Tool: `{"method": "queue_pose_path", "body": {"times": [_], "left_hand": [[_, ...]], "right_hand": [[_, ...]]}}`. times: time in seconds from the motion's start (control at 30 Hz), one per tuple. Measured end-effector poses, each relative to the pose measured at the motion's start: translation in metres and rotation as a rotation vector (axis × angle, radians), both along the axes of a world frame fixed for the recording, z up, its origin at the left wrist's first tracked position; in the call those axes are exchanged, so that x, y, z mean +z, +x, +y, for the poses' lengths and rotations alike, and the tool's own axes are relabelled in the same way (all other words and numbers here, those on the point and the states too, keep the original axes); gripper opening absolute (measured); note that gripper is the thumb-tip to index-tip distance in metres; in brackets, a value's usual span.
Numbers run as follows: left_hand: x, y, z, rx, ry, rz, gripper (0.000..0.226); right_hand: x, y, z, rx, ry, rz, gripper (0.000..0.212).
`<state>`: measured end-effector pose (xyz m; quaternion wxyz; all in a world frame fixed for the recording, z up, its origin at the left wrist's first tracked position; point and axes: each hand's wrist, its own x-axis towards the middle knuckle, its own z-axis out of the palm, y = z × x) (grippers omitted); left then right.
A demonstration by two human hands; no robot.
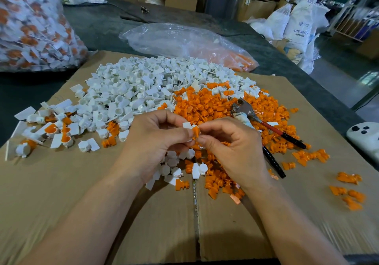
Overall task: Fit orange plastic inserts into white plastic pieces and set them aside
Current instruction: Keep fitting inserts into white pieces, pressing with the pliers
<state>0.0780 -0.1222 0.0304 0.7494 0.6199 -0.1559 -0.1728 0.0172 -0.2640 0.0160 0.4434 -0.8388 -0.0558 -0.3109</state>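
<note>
My left hand pinches a white plastic piece at the centre, above the cardboard. My right hand presses an orange insert against that piece; the two parts touch between my fingertips. Behind my hands lies a large heap of white pieces, and to its right a heap of orange inserts. At the far left, several white pieces with orange inserts fitted lie together. More loose white pieces sit under my hands.
Everything rests on flattened cardboard over a dark table. Red-handled pliers lie on the orange heap. A clear bag of orange parts lies behind, a big bag of assembled pieces at left, a white device at right.
</note>
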Motion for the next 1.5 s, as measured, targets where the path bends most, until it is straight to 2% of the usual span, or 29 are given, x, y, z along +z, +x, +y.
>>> {"method": "queue_pose_path", "body": {"times": [0.37,0.53,0.87,0.97,1.1,1.2,1.33,1.4,1.5], "left_hand": [[0.000,0.000,0.000,-0.010,0.003,0.007,0.013],[0.000,0.001,0.000,0.000,-0.006,0.017,0.016],[-0.002,0.001,0.000,-0.006,0.015,0.026,0.014],[0.000,0.001,0.001,0.007,-0.008,0.053,0.015],[0.000,0.003,0.003,0.017,-0.017,0.076,0.015],[0.000,0.003,0.001,0.005,-0.025,0.080,0.017],[-0.001,0.003,0.001,-0.009,-0.025,0.073,0.016],[-0.001,0.003,0.002,-0.014,-0.028,0.073,0.015],[-0.001,0.003,0.002,-0.011,-0.032,0.077,0.014]], "right_hand": [[0.000,0.000,0.001,0.000,0.007,-0.008,0.023],[-0.001,0.001,0.000,0.048,-0.037,-0.046,0.042],[0.000,0.001,0.001,0.048,-0.068,-0.033,0.038],[0.008,-0.003,-0.005,0.005,-0.027,0.054,0.036],[0.026,-0.009,-0.046,-0.285,-0.115,0.240,0.034],[0.025,-0.016,-0.084,-0.486,-0.306,0.543,0.065],[0.021,-0.023,-0.100,-0.503,-0.470,0.916,0.118],[0.019,-0.023,-0.102,-0.483,-0.534,0.959,0.128],[0.020,-0.020,-0.106,-0.470,-0.529,0.969,0.125]]}}
